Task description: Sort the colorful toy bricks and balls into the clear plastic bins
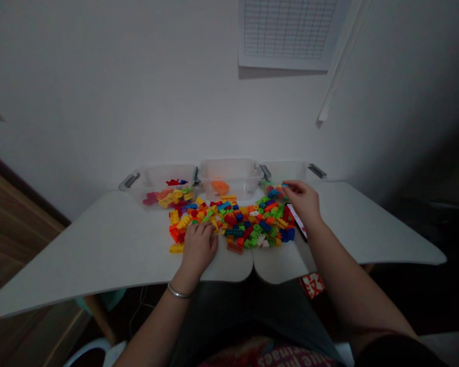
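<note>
A heap of colourful plastic building bricks (248, 224) lies mid-table. My left hand (199, 247) rests on the heap's left front part, its fingers loosely bent and apart over yellow and orange bricks; nothing shows in its grasp. At the right-hand clear bin (290, 171), my right hand (305, 201) pinches a small blue brick (285, 185) over the front rim. That bin holds some blue, red and green pieces, partly hidden by the hand. The left-hand clear bin (156, 173) has yellow, pink and red pieces inside. In the middle clear bin (231, 168) sits an orange piece (220, 186).
The bins stand in a row against the wall. A phone (298, 223) lies beside the heap, under my right forearm. The white tabletop (110, 244) has a curved front edge with a notch at my body. A gridded paper sheet (286, 33) hangs on the wall.
</note>
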A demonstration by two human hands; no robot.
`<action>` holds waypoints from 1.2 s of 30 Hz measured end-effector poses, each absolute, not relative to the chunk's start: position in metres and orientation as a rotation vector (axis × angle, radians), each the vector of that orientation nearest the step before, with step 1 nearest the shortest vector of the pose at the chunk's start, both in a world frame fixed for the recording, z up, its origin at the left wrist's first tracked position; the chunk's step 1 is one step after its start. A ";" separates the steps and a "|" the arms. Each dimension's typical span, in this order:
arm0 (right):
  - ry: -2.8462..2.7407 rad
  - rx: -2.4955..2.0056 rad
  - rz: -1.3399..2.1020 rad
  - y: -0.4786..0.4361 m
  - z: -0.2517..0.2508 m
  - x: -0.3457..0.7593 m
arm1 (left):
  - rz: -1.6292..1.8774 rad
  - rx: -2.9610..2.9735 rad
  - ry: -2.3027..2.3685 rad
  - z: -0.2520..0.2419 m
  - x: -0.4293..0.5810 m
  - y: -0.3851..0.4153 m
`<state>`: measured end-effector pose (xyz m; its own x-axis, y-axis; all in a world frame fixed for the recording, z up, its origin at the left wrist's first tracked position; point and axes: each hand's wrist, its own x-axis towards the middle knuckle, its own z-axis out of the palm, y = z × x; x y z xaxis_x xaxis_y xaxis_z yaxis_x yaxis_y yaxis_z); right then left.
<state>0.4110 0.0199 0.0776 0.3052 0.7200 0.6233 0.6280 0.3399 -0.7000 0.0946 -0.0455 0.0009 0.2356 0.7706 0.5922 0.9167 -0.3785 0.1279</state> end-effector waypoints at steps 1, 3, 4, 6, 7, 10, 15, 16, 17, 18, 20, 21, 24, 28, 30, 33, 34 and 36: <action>-1.358 -1.378 0.080 0.029 0.084 0.420 | -0.855 -2.264 -1.594 0.001 0.095 -0.045; -1.311 -1.410 0.058 0.045 0.093 0.436 | -0.848 -2.274 -1.604 0.001 0.095 -0.045; -1.280 -1.423 0.029 0.052 0.096 0.442 | -0.844 -2.278 -1.607 0.001 0.095 -0.045; -1.257 -1.455 -0.015 0.063 0.099 0.450 | -0.837 -2.282 -1.610 0.001 0.095 -0.045; -1.262 -1.468 -0.035 0.067 0.100 0.452 | -0.835 -2.281 -1.612 0.001 0.095 -0.045; -1.331 -1.502 -0.062 0.077 0.096 0.451 | -0.834 -2.272 -1.609 0.002 0.096 -0.046; -1.421 -1.703 -0.095 0.085 0.081 0.438 | -0.840 -2.274 -1.601 0.002 0.096 -0.046; -1.431 -1.759 -0.114 0.085 0.079 0.436 | -0.836 -2.280 -1.605 0.002 0.095 -0.046; -1.441 -1.810 -0.137 0.085 0.077 0.434 | -0.831 -2.285 -1.612 0.002 0.095 -0.046; -1.456 -1.853 -0.163 0.085 0.075 0.433 | -0.825 -2.289 -1.620 0.002 0.095 -0.046; -1.495 -1.919 -0.218 0.085 0.073 0.432 | -0.810 -2.298 -1.634 0.002 0.095 -0.045; -1.523 -1.937 -0.237 0.085 0.072 0.432 | -0.803 -2.303 -1.640 0.002 0.095 -0.045; -1.639 -1.917 -0.228 0.085 0.072 0.435 | -0.794 -2.310 -1.655 0.002 0.096 -0.045; -1.661 -1.771 -0.102 0.084 0.077 0.437 | -0.802 -2.308 -1.672 0.003 0.097 -0.045; -1.623 -1.639 -0.049 0.078 0.081 0.434 | -0.806 -2.309 -1.677 0.004 0.097 -0.046; -1.598 -1.446 -0.044 0.060 0.085 0.423 | -0.805 -2.313 -1.676 0.004 0.097 -0.046; -1.606 -1.404 -0.033 0.052 0.084 0.418 | -0.806 -2.314 -1.671 0.004 0.097 -0.046; -1.690 -1.333 0.070 0.033 0.079 0.406 | -0.810 -2.313 -1.657 0.003 0.096 -0.045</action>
<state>0.4059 0.0331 0.0791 0.0432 0.7802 0.6240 0.7261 0.4045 -0.5561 0.0965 -0.0452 0.0032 0.2291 0.8187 0.5266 0.9183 -0.3612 0.1620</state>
